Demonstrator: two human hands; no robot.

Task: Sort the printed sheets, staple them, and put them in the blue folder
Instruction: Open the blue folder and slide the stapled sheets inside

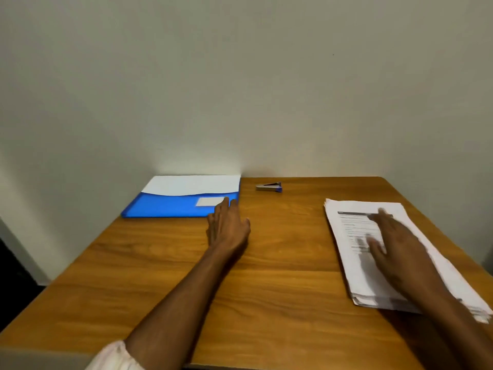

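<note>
1. The table (280, 276) is wood-look laminate, warm brown with long streaky grain, and it's pushed right up against a plain pale wall (240, 76).
2. The blue folder (170, 206) lies flat at the far left of the table against the wall. It's shiny translucent plastic, rectangular, with a wavy-cut front pocket and a small white label (209, 201) on it.
3. In that folder there's a white sheet (192, 184) sticking up above the pocket edge. Can't tell if there's more than one.
4. The stapler (269, 187) is small, silver metal with a blue end, sitting near the wall just to the right of the folder, not touching it.
5. The stack of printed sheets (354, 257) is on the right side of the table, a thick pile with slightly fanned, uneven edges and black text on the top page.
6. The left hand (226, 228) is stretched out, fingers straight and close together, fingertips at the folder's near right corner. Holding nothing.
7. The right hand (397, 247) is blurry, lying flat with fingers spread over the top sheet, gripping nothing.
8. A pale crumpled sleeve (112, 355) shows at the bottom left.
</note>
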